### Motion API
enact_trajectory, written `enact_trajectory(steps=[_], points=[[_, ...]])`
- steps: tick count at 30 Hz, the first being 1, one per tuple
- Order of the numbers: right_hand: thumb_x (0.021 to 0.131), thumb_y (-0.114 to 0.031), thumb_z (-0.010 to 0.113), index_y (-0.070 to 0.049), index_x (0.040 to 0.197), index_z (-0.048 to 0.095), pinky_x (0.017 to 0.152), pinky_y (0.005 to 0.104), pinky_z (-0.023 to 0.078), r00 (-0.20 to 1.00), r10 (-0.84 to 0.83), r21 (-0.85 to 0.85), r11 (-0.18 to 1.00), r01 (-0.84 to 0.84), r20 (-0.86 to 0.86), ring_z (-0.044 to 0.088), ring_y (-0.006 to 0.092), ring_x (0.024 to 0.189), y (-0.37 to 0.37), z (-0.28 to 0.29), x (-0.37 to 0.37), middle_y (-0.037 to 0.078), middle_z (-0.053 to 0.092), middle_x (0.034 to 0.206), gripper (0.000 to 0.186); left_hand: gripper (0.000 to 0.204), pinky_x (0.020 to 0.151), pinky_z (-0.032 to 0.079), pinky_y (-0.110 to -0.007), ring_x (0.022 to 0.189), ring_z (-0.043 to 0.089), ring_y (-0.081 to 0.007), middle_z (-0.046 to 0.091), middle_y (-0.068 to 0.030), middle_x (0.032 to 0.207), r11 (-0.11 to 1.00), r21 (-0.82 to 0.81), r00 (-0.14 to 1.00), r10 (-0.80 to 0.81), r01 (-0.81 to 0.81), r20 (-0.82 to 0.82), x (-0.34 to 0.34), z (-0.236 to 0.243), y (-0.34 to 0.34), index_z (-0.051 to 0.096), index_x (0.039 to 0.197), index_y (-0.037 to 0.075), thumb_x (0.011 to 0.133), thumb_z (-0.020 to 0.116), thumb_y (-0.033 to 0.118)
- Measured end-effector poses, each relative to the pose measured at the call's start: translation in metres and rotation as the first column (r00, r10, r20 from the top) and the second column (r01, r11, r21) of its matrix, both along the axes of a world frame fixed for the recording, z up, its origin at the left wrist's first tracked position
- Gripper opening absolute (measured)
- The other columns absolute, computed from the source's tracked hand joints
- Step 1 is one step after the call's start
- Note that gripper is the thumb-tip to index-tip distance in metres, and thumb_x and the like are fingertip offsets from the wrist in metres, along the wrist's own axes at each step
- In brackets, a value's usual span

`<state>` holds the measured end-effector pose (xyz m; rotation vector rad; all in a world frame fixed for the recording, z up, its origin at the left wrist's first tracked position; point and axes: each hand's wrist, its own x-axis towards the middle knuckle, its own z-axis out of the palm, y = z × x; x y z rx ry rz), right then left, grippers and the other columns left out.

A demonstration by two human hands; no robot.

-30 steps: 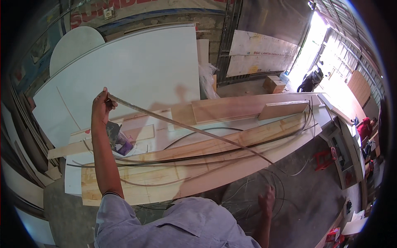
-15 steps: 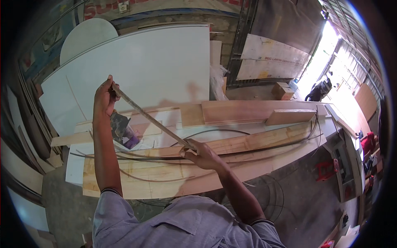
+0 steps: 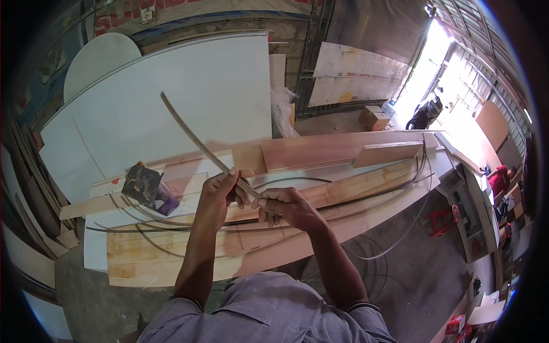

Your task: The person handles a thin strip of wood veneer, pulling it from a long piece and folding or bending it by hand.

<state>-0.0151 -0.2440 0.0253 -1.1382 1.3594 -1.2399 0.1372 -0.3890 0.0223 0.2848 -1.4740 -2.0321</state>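
A long, thin brownish edging strip [image 3: 191,134] runs up and left from my hands. My left hand [image 3: 220,194] grips it partway along, and my right hand [image 3: 283,206] pinches it just below and right, close to my left. Beneath them lie long pale plywood boards [image 3: 163,266] with several thin dark and brown strips [image 3: 114,230] across them. A grimy dark-and-purple container [image 3: 148,188] stands left of my hands.
A large white panel [image 3: 171,80] stands behind the bench. Stacked sheets [image 3: 40,228] line the left. A red stool [image 3: 440,223] and a person in red [image 3: 500,180] are at the right. A cardboard box [image 3: 372,119] and black bundle [image 3: 423,111] sit near the bright doorway.
My left hand has moved down and right along the strip from its upper end. My right hand rose from below the bench onto the strip, and both are now close together.
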Motion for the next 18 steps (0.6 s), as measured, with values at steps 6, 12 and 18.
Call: enact_trajectory(steps=[6, 12, 18], points=[[0.096, -0.014, 0.058, 0.004, 0.104, 0.066, 0.073, 0.0278, 0.051, 0.96, -0.246, -0.223, 0.951, 0.213, -0.135, 0.063, 0.0126, 0.08, 0.031, 0.001, -0.015, 0.008, 0.068, 0.085, 0.022, 0.04, 0.061, 0.044, -0.024, 0.066, 0.055, -0.008, 0.066, -0.0032, 0.076, 0.981, -0.165, 0.994, 0.109, -0.105, 0.018, -0.039, 0.014, 0.033, 0.074, 0.098, -0.001, 0.1, 0.056, 0.035], [0.091, -0.022, 0.064, 0.007, 0.099, 0.067, 0.071, 0.0271, 0.049, 0.856, -0.512, -0.203, 0.833, 0.514, 0.069, 0.061, 0.0117, 0.077, 0.052, 0.003, -0.008, 0.007, 0.067, 0.083, 0.03, 0.036, 0.063, 0.041, -0.024, 0.07, 0.052, -0.0077, 0.063, -0.0041, 0.082, 0.943, -0.313, 0.991, 0.13, -0.111, 0.041, -0.065, 0.011, 0.067, 0.074, 0.096, -0.003, 0.099, 0.059, 0.03], [0.087, -0.015, 0.061, 0.007, 0.093, 0.068, 0.063, 0.0249, 0.048, 0.785, -0.6, -0.211, 0.756, 0.62, 0.153, 0.059, 0.0094, 0.069, 0.057, -0.011, -0.006, 0.007, 0.067, 0.076, 0.024, 0.034, 0.064, 0.043, -0.025, 0.07, 0.052, -0.0094, 0.06, -0.0039, 0.078, 0.955, -0.279, 0.993, 0.113, -0.098, 0.037, -0.073, 0.011, 0.091, 0.073, 0.097, -0.004, 0.1, 0.059, 0.026]])
